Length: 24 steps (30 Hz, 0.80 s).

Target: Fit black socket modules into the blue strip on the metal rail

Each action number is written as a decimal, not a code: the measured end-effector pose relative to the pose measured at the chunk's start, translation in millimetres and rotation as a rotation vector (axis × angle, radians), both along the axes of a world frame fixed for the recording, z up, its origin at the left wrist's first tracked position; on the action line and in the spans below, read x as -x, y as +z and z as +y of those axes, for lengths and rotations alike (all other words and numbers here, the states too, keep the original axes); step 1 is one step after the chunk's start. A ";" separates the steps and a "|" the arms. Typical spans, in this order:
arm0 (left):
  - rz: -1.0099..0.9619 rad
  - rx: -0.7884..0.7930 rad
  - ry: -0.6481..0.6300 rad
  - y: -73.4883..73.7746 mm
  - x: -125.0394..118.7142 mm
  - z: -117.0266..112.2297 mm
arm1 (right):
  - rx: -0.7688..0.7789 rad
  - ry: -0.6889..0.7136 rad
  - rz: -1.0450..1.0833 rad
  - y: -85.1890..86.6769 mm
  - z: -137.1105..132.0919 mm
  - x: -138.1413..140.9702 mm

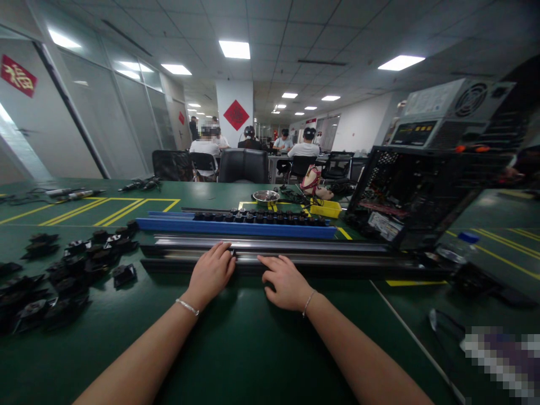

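Note:
Two long dark metal rails (337, 260) with shiny channels lie side by side across the green table. My left hand (212, 274) rests over the near rail, its fingers bent and close together. A small dark piece (233, 253) shows at its fingertips, too small to name; the rest of its grip is hidden. To the right, my right hand (289, 282) is open, its index finger stretched out to the near rail's channel and its thumb apart. Behind the rails lies a blue rail (236, 226) with a row of small black parts (270, 217) along it.
Many loose black parts (84, 259) are strewn on the left. An open computer case (405, 191) with power supplies (447, 109) on top stands at the right. A metal bowl (265, 196) and a yellow tray (327, 208) sit further back. People sit at tables beyond.

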<state>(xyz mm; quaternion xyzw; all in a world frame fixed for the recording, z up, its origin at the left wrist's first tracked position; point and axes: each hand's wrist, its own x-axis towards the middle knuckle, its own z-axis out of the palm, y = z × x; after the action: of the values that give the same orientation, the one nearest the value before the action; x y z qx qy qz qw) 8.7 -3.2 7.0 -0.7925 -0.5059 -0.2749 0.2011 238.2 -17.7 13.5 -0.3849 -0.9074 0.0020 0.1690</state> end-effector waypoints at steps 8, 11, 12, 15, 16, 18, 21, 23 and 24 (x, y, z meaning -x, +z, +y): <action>-0.043 0.008 0.147 1.6 8.8 2.9 | 0.007 0.002 -0.002 -0.1 0.5 -0.4; -0.101 0.025 0.163 0.0 11.4 4.8 | 0.011 0.005 -0.002 0.7 0.2 -0.5; -0.121 0.034 0.163 -0.7 12.2 5.3 | 0.012 0.006 -0.002 0.9 0.0 -0.6; -0.168 0.045 0.160 -2.6 14.5 6.5 | 0.013 0.005 -0.001 1.4 -0.3 -0.7; -0.178 0.044 0.155 -3.2 15.3 6.8 | 0.014 0.006 -0.002 1.5 -0.3 -0.8; -0.190 0.040 0.144 -4.1 17.0 7.3 | 0.013 0.008 -0.003 1.4 -0.1 -0.8; -0.200 0.034 0.141 -5.2 20.2 8.4 | 0.013 0.009 -0.006 1.0 0.4 -0.9; -0.213 0.031 0.163 -5.5 22.8 9.4 | 0.014 0.008 -0.008 0.7 0.6 -1.0; -0.225 0.033 0.182 -5.6 24.2 10.0 | 0.015 0.009 -0.011 0.6 0.7 -1.0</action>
<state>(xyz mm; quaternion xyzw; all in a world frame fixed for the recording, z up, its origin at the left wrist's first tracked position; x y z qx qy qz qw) -15.5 6.8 1.4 -0.7108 -0.5993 -0.3342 0.1544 239.2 -17.0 14.1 -0.3820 -0.9099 0.0075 0.1613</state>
